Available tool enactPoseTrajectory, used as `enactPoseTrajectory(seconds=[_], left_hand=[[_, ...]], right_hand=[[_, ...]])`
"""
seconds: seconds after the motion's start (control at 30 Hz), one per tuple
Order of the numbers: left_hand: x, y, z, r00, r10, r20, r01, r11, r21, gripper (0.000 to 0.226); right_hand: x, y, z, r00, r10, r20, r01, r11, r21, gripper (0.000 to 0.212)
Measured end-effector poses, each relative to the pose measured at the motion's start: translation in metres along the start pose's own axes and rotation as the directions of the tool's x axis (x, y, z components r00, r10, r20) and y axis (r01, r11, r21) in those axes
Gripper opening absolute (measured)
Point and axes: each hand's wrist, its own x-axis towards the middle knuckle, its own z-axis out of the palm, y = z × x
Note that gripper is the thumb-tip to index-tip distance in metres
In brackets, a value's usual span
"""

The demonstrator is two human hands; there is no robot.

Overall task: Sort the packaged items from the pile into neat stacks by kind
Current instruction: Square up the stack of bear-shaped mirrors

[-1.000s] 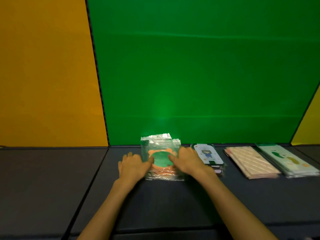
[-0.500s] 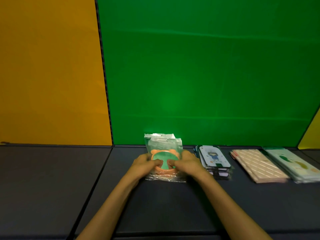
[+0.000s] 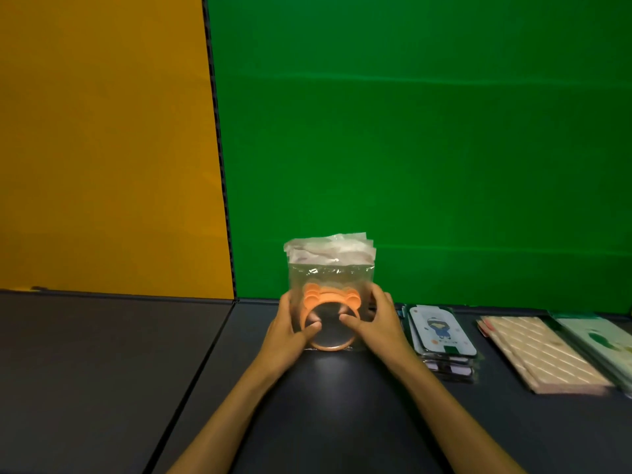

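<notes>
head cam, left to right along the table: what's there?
left hand → stack of clear bags with orange bear-eared rings, gripped upright by both hands → right hand → cartoon-figure pack stack → pink diagonal-pattern stack → green-printed stack

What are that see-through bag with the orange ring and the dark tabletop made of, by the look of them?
The clear crinkly bag held upright by both hands looks like thin glossy plastic film: it wrinkles and glints. The orange eared ring inside seems smooth moulded plastic or silicone; which one, I cannot tell. The dark tabletop looks like matte padded panels, perhaps vinyl, joined at seams.
</notes>
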Motion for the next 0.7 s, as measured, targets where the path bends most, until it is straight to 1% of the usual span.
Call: enactPoseTrajectory(seconds=[0.07, 0.1, 0.2, 0.3, 0.4, 0.47, 0.5, 0.57, 0.67, 0.7], left_hand=[[0.0, -0.003, 0.002, 1.0, -0.005, -0.019, 0.004, 0.999, -0.035, 0.066], [0.0, -0.004, 0.003, 1.0, -0.004, -0.027, 0.004, 0.999, -0.033, 0.064], [-0.001, -0.009, 0.006, 0.999, 0.028, -0.03, -0.027, 0.999, 0.026, 0.064], [0.0, -0.01, 0.007, 0.998, 0.06, -0.017, -0.058, 0.996, 0.065, 0.065], [0.0, -0.008, 0.006, 0.99, 0.14, -0.01, -0.137, 0.982, 0.131, 0.065], [-0.002, -0.009, 0.006, 0.977, 0.211, -0.003, -0.207, 0.959, 0.192, 0.063], [-0.003, -0.009, 0.006, 0.974, 0.225, 0.001, -0.22, 0.951, 0.215, 0.062], [-0.005, -0.01, 0.006, 0.977, 0.215, 0.002, -0.209, 0.945, 0.252, 0.058], [-0.009, -0.012, 0.005, 0.976, 0.218, 0.008, -0.207, 0.915, 0.346, 0.047], [-0.01, -0.011, 0.005, 0.975, 0.222, 0.009, -0.209, 0.901, 0.381, 0.048]], right_hand=[[-0.001, 0.01, 0.002, 0.999, 0.008, 0.042, -0.012, 0.996, 0.091, 0.065], [-0.002, 0.017, 0.005, 0.998, 0.017, 0.053, -0.023, 0.994, 0.11, 0.066], [-0.006, 0.028, 0.012, 0.997, 0.033, 0.072, -0.038, 0.997, 0.072, 0.064], [-0.003, 0.032, 0.016, 0.994, 0.042, 0.102, -0.051, 0.995, 0.087, 0.053], [-0.003, 0.032, 0.019, 0.991, 0.033, 0.13, -0.046, 0.993, 0.106, 0.048], [-0.006, 0.033, 0.02, 0.99, 0.006, 0.143, -0.019, 0.996, 0.089, 0.051], [-0.007, 0.033, 0.02, 0.989, -0.005, 0.146, -0.006, 0.997, 0.079, 0.051], [-0.007, 0.036, 0.021, 0.989, -0.016, 0.144, 0.008, 0.999, 0.053, 0.052], [-0.011, 0.036, 0.022, 0.99, -0.044, 0.134, 0.049, 0.998, -0.033, 0.051], [-0.011, 0.036, 0.022, 0.99, -0.053, 0.129, 0.06, 0.997, -0.056, 0.05]])
